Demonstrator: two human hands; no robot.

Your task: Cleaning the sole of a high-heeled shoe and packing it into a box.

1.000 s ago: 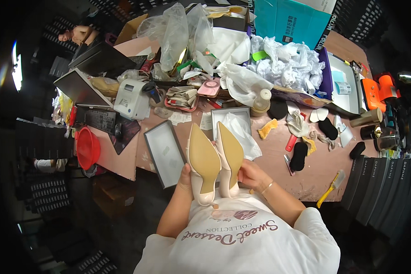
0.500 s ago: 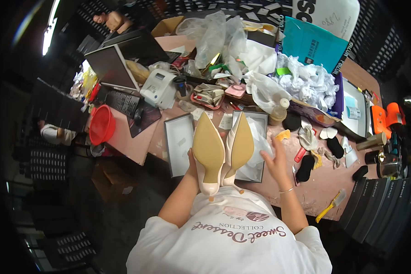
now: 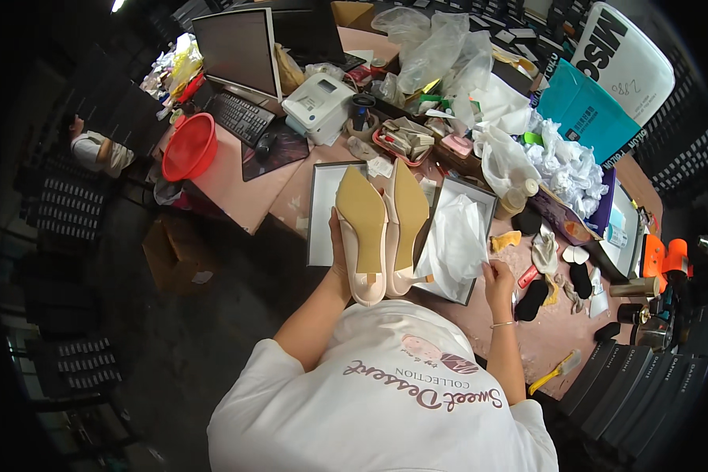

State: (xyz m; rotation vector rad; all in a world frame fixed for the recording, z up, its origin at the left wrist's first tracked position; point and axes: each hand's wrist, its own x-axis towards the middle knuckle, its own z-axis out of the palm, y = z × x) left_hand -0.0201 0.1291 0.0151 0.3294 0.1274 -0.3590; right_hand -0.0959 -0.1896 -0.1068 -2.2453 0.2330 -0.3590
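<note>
My left hand holds a pair of beige high-heeled shoes soles up, toes pointing away from me, above the table's near edge. My right hand grips the near corner of white tissue paper that lies in an open grey shoe box. The box's lid lies flat to the left, partly hidden behind the shoes.
The pink table is crowded: a red basin, keyboard, monitor, white printer, plastic bags, crumpled paper, black insoles, a yellow brush. A cardboard box sits on the floor at left.
My right hand has let go of the shoes and moved right to the tissue paper in the box. My left hand alone now holds both shoes. The view has shifted.
</note>
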